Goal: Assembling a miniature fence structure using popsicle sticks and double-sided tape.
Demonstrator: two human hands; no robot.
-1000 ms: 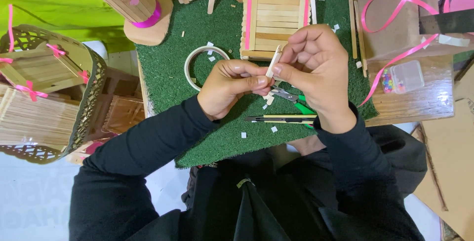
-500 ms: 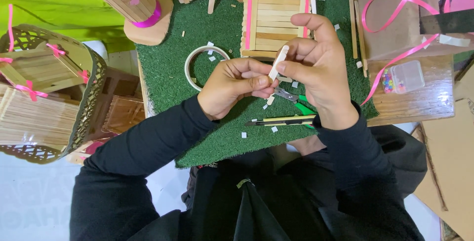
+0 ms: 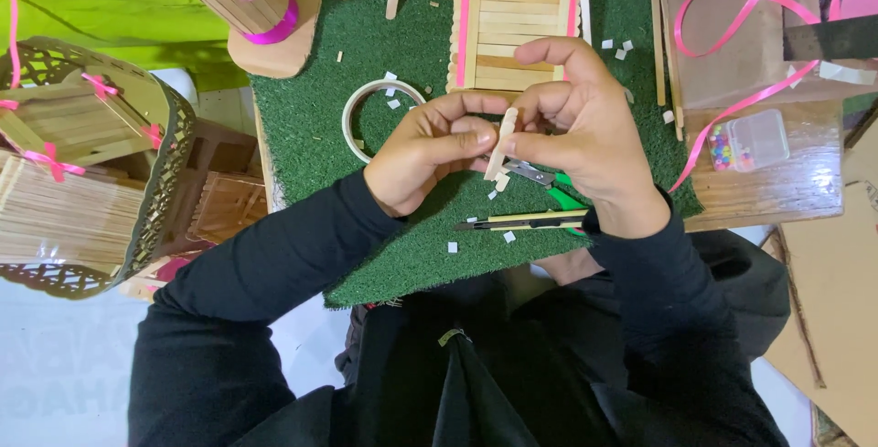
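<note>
Above the green mat (image 3: 412, 255), both hands' fingers (image 3: 476, 140) pinch a near-upright craft stick (image 3: 500, 143).

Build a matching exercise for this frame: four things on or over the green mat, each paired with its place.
Things:
1. craft stick
2. tape ring
3. utility knife
4. stick panel

Places:
A. flat on the mat, nearest the person's body
B. pinched between the left hand and right hand
C. at the mat's far edge, beyond the hands
D. on the mat beside the left hand

Pairs: 1-B, 2-D, 3-A, 4-C
</note>
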